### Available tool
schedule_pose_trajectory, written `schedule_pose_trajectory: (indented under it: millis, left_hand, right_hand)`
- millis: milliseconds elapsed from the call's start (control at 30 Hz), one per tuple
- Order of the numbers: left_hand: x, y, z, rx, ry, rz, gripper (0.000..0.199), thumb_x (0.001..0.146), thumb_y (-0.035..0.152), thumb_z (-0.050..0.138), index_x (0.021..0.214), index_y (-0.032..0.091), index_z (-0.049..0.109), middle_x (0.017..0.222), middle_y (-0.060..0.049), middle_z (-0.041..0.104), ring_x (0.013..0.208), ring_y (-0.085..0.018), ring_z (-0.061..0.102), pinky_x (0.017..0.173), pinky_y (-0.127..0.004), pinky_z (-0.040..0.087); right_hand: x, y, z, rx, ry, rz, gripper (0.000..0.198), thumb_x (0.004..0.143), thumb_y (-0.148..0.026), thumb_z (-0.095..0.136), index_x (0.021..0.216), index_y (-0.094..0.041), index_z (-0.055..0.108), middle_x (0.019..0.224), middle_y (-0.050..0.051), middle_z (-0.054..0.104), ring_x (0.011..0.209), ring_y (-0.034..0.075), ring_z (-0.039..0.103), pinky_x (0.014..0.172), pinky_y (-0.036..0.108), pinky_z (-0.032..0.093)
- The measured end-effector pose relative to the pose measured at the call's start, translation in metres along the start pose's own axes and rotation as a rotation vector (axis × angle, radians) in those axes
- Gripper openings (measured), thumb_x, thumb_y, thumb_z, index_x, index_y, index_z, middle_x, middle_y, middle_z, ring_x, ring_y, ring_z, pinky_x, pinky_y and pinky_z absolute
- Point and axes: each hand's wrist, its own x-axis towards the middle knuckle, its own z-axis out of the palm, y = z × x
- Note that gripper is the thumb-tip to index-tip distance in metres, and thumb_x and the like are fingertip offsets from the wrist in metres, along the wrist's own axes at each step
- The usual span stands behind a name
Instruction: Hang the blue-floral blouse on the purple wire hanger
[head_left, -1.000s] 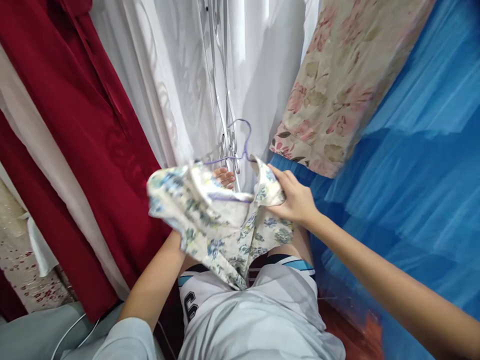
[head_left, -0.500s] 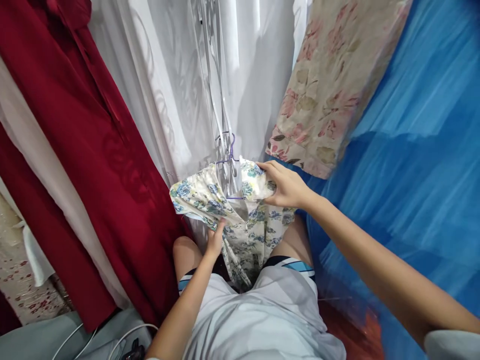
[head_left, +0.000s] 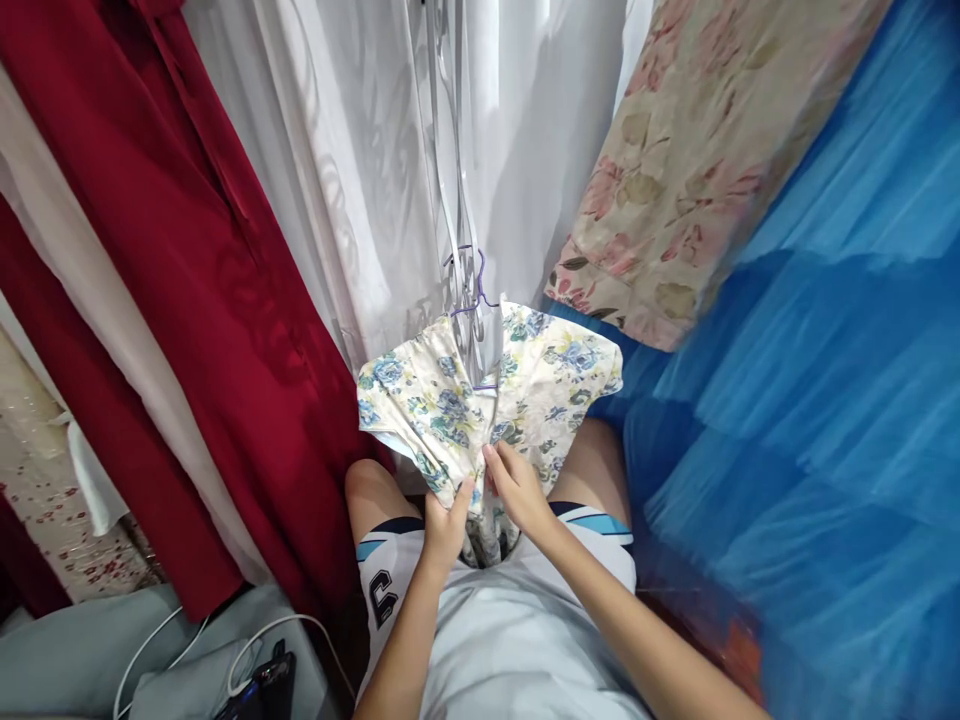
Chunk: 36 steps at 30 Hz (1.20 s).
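Note:
A white dress with blue flowers (head_left: 431, 400) hangs on a purple hanger (head_left: 480, 285) between my knees, its neckline opening towards me. My left hand (head_left: 448, 525) is closed on the cloth at the waist, thumb on top. Close beside it, my right hand (head_left: 517, 485) pinches the fabric at the bottom of the middle opening, thumb and forefinger together. Both short sleeves lie spread to the sides. The dress's lower part drops between my legs and is mostly hidden.
White metal bars (head_left: 454, 150) rise behind the hanger, before a white curtain (head_left: 517, 120). Long red cloth (head_left: 247, 330) hangs at left; a pink-flowered cloth (head_left: 660, 210) and blue tulle (head_left: 817, 400) hang at right. White cables (head_left: 281, 622) and a dark device (head_left: 262, 685) lie on a grey seat (head_left: 71, 650).
My right hand has let go of the right sleeve and moved down to the middle of the dress, beside my left hand. The right sleeve now lies spread out.

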Motion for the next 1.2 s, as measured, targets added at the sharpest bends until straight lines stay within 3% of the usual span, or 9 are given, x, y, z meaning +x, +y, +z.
schedule_pose_trajectory:
  millis: [167, 300, 467, 533, 667, 900, 1033, 1100, 1200]
  left_hand:
    - [-0.016, 0.009, -0.005, 0.189, 0.084, 0.022, 0.055, 0.087, 0.052, 0.060, 0.132, 0.021, 0.054, 0.131, -0.015, 0.061, 0.130, -0.031, 0.053, 0.112, -0.044, 0.041]
    - [-0.017, 0.011, -0.008, 0.492, 0.278, 0.341, 0.065, 0.088, 0.047, 0.060, 0.144, 0.024, 0.037, 0.142, -0.018, 0.046, 0.143, -0.031, 0.035, 0.121, -0.047, 0.026]
    - [-0.015, 0.004, 0.009, 0.601, 0.037, 0.559, 0.011, 0.093, 0.028, 0.052, 0.095, 0.020, 0.059, 0.097, -0.010, 0.064, 0.098, -0.024, 0.061, 0.089, -0.040, 0.049]
    - [-0.014, 0.003, 0.014, 0.617, -0.043, 0.517, 0.018, 0.095, 0.024, 0.047, 0.079, 0.020, 0.053, 0.078, -0.005, 0.061, 0.080, -0.020, 0.060, 0.075, -0.031, 0.048]
    - [-0.012, 0.020, 0.014, 0.769, -0.224, 0.508, 0.011, 0.090, 0.016, 0.049, 0.083, 0.020, 0.056, 0.081, -0.005, 0.066, 0.077, -0.018, 0.062, 0.071, -0.028, 0.045]
    - [-0.017, 0.064, 0.023, 1.203, -0.643, 0.608, 0.021, 0.075, 0.009, 0.053, 0.090, 0.019, 0.063, 0.087, -0.007, 0.070, 0.077, -0.024, 0.066, 0.069, -0.033, 0.046]
    - [-0.008, 0.068, 0.035, 1.084, -0.750, 0.613, 0.017, 0.082, 0.013, 0.054, 0.094, 0.019, 0.064, 0.091, -0.007, 0.071, 0.079, -0.024, 0.067, 0.069, -0.032, 0.047]
    - [0.010, 0.079, 0.039, 0.857, -0.662, 0.609, 0.013, 0.090, 0.020, 0.054, 0.098, 0.021, 0.064, 0.091, -0.005, 0.071, 0.082, -0.021, 0.067, 0.073, -0.030, 0.048]
    - [0.053, 0.116, 0.041, 0.490, -0.285, 0.617, 0.024, 0.097, 0.028, 0.050, 0.119, 0.021, 0.057, 0.080, -0.002, 0.068, 0.073, -0.016, 0.064, 0.072, -0.026, 0.049]
  right_hand:
    - [-0.010, -0.005, 0.012, 0.325, 0.058, 0.053, 0.039, 0.093, -0.058, 0.047, 0.069, -0.027, 0.047, 0.056, -0.001, 0.050, 0.050, 0.020, 0.045, 0.052, 0.034, 0.036]
    - [-0.023, -0.004, 0.005, 0.396, -0.021, 0.139, 0.040, 0.089, -0.059, 0.053, 0.066, -0.026, 0.053, 0.052, -0.001, 0.049, 0.045, 0.017, 0.040, 0.047, 0.031, 0.032]
    - [-0.037, -0.008, 0.001, 0.358, -0.129, 0.166, 0.042, 0.086, -0.054, 0.059, 0.064, -0.019, 0.058, 0.048, -0.002, 0.050, 0.045, 0.012, 0.043, 0.047, 0.025, 0.032]
    - [-0.037, -0.012, 0.000, 0.349, -0.143, 0.204, 0.042, 0.086, -0.053, 0.060, 0.065, -0.017, 0.061, 0.045, -0.002, 0.051, 0.042, 0.010, 0.041, 0.045, 0.024, 0.030]
    - [-0.007, -0.035, -0.012, 0.356, -0.055, 0.182, 0.042, 0.086, -0.053, 0.060, 0.068, -0.015, 0.064, 0.042, -0.003, 0.048, 0.039, 0.009, 0.035, 0.043, 0.024, 0.025]
    - [0.110, -0.114, -0.049, 0.539, 0.015, 0.105, 0.025, 0.081, -0.034, 0.066, 0.072, -0.011, 0.066, 0.045, -0.005, 0.043, 0.039, 0.005, 0.027, 0.039, 0.023, 0.016]
    - [0.129, -0.132, -0.059, 0.548, 0.079, 0.024, 0.022, 0.082, -0.030, 0.062, 0.072, -0.011, 0.066, 0.046, -0.004, 0.044, 0.039, 0.006, 0.028, 0.039, 0.022, 0.018]
    - [0.124, -0.130, -0.061, 0.495, 0.112, -0.060, 0.024, 0.084, -0.033, 0.060, 0.072, -0.013, 0.065, 0.047, -0.004, 0.046, 0.040, 0.007, 0.032, 0.040, 0.021, 0.021]
    - [0.112, -0.122, -0.065, 0.395, 0.126, -0.171, 0.024, 0.086, -0.035, 0.059, 0.073, -0.015, 0.063, 0.046, -0.004, 0.047, 0.040, 0.008, 0.037, 0.042, 0.022, 0.025]
